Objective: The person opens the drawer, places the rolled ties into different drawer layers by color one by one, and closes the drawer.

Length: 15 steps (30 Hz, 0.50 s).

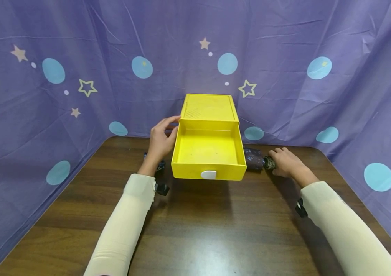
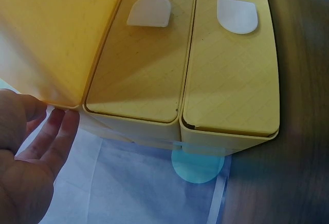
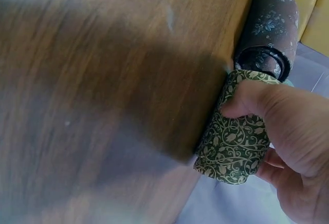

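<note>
While our left hand (image 1: 162, 140) touches the yellow drawer unit (image 1: 212, 105), thumb and fingers apart, our right hand (image 3: 303, 131) clamps its fingers round a green roll (image 3: 234, 147), cream vine print, just beside a dark floral roll (image 3: 270, 21), right of the unit.

Cream long sleeves (image 1: 121, 226), wide plain cuffs (image 1: 141, 186), small black devices (image 1: 162, 189) at the wrists, bare fingers (image 2: 62, 139)
</note>
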### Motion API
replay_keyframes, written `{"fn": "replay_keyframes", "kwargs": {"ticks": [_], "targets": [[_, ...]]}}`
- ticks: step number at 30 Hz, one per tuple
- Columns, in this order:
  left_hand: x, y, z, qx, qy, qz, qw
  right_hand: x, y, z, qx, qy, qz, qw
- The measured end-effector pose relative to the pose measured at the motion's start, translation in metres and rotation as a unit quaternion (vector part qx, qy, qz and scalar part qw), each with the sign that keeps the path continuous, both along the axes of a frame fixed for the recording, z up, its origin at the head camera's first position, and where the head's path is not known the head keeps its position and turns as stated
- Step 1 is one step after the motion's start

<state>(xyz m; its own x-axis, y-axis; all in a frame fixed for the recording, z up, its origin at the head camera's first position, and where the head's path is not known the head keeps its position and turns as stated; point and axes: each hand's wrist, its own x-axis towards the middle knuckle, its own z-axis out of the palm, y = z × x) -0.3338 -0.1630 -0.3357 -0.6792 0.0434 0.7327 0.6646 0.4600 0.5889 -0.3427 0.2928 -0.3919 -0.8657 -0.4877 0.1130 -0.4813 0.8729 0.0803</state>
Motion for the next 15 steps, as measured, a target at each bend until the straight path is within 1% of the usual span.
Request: {"fn": "replay_keyframes", "kwargs": {"ticks": [4,8,15], "targets": [[0.000,0.000,0.000,0.002,0.001,0.001,1.0000,-0.003,0.001,-0.002,0.003,0.012,0.004,1.000],[0.001,-0.001,0.000,0.004,-0.002,-0.002,1.0000,-0.006,0.005,-0.005,-0.006,0.019,0.003,1.000],[0.002,0.000,0.000,0.003,-0.007,-0.002,1.0000,-0.007,0.021,-0.006,-0.022,0.002,-0.038,0.999]]}}
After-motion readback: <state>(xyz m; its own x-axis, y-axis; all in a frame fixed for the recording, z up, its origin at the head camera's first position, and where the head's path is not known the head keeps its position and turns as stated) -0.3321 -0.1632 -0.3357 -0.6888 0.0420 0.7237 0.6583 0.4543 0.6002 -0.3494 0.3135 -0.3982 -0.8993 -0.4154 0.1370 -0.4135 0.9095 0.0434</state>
